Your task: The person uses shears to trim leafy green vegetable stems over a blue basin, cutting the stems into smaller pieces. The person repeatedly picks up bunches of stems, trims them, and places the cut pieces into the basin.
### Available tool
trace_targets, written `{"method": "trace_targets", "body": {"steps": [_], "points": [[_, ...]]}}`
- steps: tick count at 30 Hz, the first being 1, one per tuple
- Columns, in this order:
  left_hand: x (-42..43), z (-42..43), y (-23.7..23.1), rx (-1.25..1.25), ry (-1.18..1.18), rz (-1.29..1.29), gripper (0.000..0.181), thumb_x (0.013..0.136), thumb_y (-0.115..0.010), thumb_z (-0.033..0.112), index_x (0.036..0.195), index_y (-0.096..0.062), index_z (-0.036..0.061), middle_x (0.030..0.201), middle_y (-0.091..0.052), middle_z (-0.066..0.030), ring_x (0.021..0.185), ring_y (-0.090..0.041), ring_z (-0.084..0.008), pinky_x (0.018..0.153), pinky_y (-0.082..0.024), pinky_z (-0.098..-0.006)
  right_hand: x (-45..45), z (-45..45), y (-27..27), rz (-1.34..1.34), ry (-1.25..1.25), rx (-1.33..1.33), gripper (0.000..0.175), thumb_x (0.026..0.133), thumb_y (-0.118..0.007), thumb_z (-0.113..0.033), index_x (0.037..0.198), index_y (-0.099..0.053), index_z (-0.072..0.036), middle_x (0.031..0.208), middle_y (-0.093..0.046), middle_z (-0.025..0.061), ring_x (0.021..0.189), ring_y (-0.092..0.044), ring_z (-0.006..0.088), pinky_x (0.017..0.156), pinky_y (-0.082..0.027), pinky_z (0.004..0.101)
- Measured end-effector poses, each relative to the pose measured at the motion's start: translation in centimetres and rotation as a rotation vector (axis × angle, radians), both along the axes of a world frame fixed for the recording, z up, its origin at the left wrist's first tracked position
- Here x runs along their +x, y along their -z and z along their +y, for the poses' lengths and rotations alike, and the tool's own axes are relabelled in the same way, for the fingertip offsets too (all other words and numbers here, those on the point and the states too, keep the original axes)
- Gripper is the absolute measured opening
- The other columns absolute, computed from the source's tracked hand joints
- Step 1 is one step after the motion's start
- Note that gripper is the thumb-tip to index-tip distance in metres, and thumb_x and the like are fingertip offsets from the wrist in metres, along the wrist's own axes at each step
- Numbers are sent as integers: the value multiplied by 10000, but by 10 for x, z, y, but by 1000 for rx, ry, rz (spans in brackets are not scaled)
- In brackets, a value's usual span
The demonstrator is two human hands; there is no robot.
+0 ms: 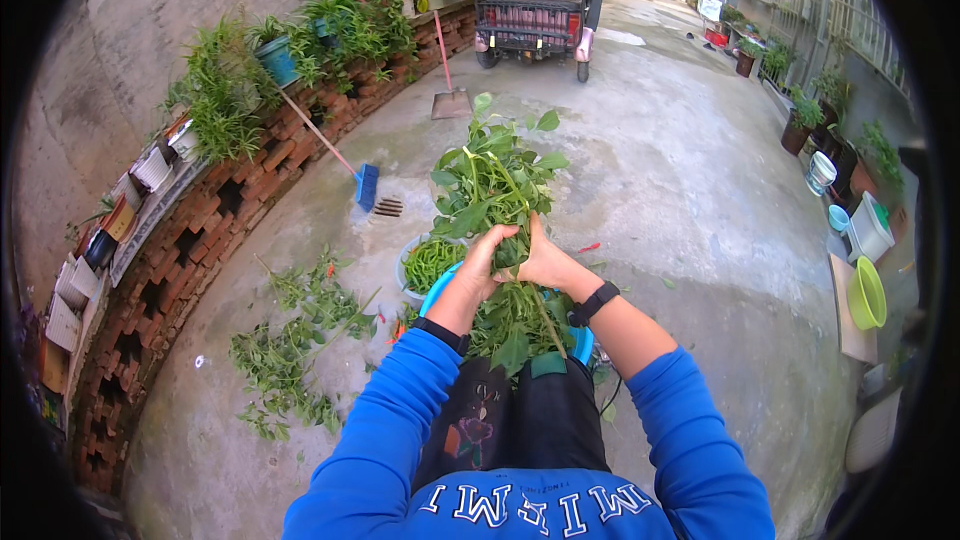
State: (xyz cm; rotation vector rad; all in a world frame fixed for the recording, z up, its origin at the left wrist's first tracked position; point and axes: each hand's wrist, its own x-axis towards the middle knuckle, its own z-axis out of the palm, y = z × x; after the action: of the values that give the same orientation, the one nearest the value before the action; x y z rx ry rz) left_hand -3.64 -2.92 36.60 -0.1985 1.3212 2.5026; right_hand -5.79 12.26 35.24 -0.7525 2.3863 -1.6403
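Both my hands are closed around a leafy green pepper plant [499, 172], its leaves spreading above them and a bare stem running down toward my lap. My left hand [480, 266] grips it from the left, my right hand [547, 262] from the right, the two touching near the middle. Below them a light blue basin [583, 345] holds more leafy greens [510, 322]. Just left of it stands a pale bowl [400, 270] of green chili peppers [431, 262]. A few red peppers [397, 330] lie between the basin and the plants on the ground.
Stripped pepper plants [289, 367] lie on the concrete at left. A blue broom [366, 187] leans on the brick wall [247, 180], near a drain and a dustpan [451, 103]. A three-wheeler [532, 15] is parked ahead. Potted plants and a green basin [867, 292] line the right side.
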Motion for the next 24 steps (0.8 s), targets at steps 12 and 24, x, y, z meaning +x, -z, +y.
{"method": "trace_targets", "body": {"steps": [12,24], "points": [[-11,-35,16,-622,38,366,733,913,-661,415,1418,-416,-56,1364,-537,-174,1228,-522,-250,1036,-408,-357,-6,20,4,21,340,190,679,665,-799,-261,1224,-563,43,1068,-682,280,1035,-657,407,902,-518,443],[32,-22,-50,-2044,27,1433,1181,582,-895,409,1526,-290,39,1547,-323,-199,1473,-271,-340,1218,-168,-513,4,24,24,519,408,719,631,662,-758,-105,1255,-550,-50,1110,-661,148,955,-687,329,777,-569,401]]}}
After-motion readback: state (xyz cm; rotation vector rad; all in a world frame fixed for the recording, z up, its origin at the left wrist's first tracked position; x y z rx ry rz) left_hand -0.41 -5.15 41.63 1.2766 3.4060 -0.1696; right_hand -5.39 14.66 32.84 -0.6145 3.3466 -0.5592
